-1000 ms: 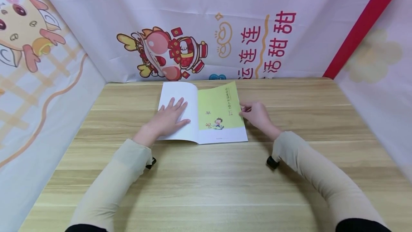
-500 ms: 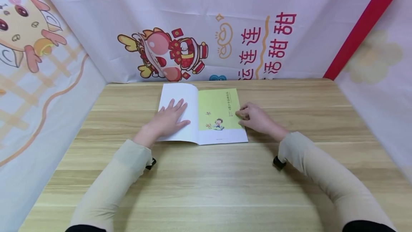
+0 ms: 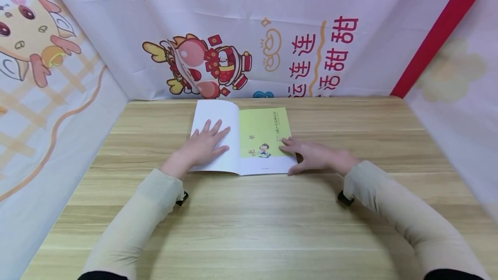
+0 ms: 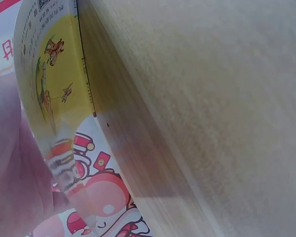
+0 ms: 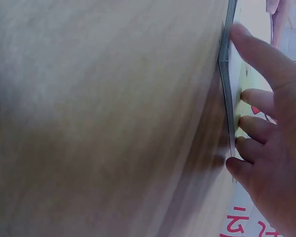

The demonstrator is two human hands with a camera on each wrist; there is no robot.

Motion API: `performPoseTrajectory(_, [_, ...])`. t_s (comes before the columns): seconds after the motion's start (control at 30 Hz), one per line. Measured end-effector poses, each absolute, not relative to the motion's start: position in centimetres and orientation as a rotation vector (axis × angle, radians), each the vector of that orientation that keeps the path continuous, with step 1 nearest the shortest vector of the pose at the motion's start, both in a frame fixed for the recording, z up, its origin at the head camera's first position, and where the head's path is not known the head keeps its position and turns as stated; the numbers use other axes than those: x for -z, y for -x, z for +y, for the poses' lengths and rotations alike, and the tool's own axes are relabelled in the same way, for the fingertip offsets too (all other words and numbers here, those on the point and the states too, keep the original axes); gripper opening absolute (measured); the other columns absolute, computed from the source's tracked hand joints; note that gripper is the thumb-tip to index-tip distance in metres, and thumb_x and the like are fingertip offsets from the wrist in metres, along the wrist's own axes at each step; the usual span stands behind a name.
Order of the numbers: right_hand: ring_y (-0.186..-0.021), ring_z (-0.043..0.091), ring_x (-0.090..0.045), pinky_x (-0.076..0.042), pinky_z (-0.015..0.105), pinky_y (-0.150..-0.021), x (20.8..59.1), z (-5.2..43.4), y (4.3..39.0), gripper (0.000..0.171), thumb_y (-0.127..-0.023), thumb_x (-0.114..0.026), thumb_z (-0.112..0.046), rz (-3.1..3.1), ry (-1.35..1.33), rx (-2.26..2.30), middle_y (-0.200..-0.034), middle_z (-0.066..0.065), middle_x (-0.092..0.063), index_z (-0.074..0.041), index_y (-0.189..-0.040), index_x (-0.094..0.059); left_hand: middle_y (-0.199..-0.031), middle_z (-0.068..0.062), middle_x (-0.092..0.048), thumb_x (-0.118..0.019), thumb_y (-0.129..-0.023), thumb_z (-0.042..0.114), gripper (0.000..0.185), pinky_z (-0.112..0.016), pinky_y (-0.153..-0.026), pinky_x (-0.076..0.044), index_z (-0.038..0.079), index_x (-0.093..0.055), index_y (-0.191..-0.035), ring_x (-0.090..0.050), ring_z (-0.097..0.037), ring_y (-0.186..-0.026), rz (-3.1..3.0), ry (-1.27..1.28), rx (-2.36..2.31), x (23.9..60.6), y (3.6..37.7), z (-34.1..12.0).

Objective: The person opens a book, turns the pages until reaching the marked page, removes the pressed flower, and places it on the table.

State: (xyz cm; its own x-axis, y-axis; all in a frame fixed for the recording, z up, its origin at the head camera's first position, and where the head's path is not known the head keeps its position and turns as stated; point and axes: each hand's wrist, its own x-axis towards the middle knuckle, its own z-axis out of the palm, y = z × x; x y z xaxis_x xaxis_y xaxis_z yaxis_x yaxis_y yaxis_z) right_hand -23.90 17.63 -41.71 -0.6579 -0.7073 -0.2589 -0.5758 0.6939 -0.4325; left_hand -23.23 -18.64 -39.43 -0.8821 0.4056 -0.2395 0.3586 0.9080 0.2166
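Note:
A thin book point(image 3: 264, 133) lies open on the wooden table point(image 3: 249, 219), with a blank white page on the left and a green page with a small cartoon figure on the right. My left hand point(image 3: 206, 144) rests flat on the white page, fingers spread. My right hand point(image 3: 313, 155) lies over the book's right edge near its lower corner, fingers stretched onto the green page. In the right wrist view the fingertips point(image 5: 249, 96) touch the book's edge point(image 5: 228, 74). The left wrist view shows the book's yellow cover point(image 4: 59, 89) from underneath, bowed up off the table.
Printed cloth banners wall in the table: a cartoon mascot and red characters on the back banner point(image 3: 218, 64), and panels on the left point(image 3: 46, 90) and right point(image 3: 459, 77). Bare tabletop stretches in front of the book and to both sides.
My right hand has slid toward me along the book's right edge and flattened onto the green page, which now lies flatter. The left hand has stayed put.

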Motion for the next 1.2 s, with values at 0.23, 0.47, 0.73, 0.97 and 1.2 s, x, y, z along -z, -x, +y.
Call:
performPoseTrajectory(0.23, [-0.156, 0.031, -0.01, -0.016, 0.049, -0.124, 41.1, 17.5, 23.8, 0.092, -0.087, -0.082, -0.045, 2.435, 0.967, 0.428, -0.17, 0.007, -0.014, -0.011, -0.16, -0.036, -0.171, -0.011, -0.002, -0.046, -0.107, 0.049, 0.068, -0.066, -0.12, -0.006, 0.022, -0.022, -0.165, 0.007, -0.04, -0.155, 2.784, -0.562, -0.238, 39.3, 23.2, -18.6])
performPoseTrajectory(0.47, [-0.154, 0.034, -0.018, -0.018, 0.053, -0.123, 39.9, 17.6, 23.9, 0.078, -0.092, -0.078, -0.038, 2.397, 0.972, 0.404, -0.168, 0.011, -0.022, -0.01, -0.156, -0.043, -0.171, -0.011, -0.002, -0.046, -0.107, 0.05, 0.069, -0.065, -0.12, -0.006, 0.022, -0.022, -0.165, 0.007, -0.04, -0.155, 2.781, -0.554, -0.235, 39.4, 23.2, -18.5])
performPoseTrajectory(0.73, [-0.149, 0.033, -0.033, -0.029, 0.052, -0.119, 40.0, 17.8, 24.0, 0.059, -0.1, -0.068, -0.02, 2.551, 0.925, 0.437, -0.161, 0.012, -0.039, -0.01, -0.154, -0.047, -0.171, -0.011, -0.002, -0.047, -0.107, 0.049, 0.069, -0.066, -0.12, -0.005, 0.022, -0.022, -0.165, 0.007, -0.04, -0.155, 2.792, -0.555, -0.237, 39.5, 23.2, -18.7])
performPoseTrajectory(0.97, [-0.146, 0.032, -0.038, -0.037, 0.046, -0.116, 40.9, 16.8, 24.3, 0.066, -0.105, -0.062, -0.023, 2.676, 0.63, 0.863, -0.162, 0.014, -0.033, -0.004, -0.16, -0.031, -0.172, -0.011, -0.002, -0.047, -0.107, 0.049, 0.069, -0.066, -0.12, -0.004, 0.022, -0.023, -0.165, 0.008, -0.04, -0.155, 2.783, -0.555, -0.246, 39.4, 23.1, -18.7])
performPoseTrajectory(1.2, [-0.145, 0.028, -0.041, -0.039, 0.038, -0.113, 41.6, 15.2, 24.5, 0.067, -0.104, -0.061, -0.016, 2.513, 0.414, 1.461, -0.164, 0.016, -0.028, 0.002, -0.159, -0.027, -0.172, -0.01, -0.001, -0.046, -0.107, 0.05, 0.069, -0.065, -0.12, -0.005, 0.023, -0.022, -0.165, 0.009, -0.039, -0.155, 2.79, -0.555, -0.238, 39.4, 23.1, -18.7])
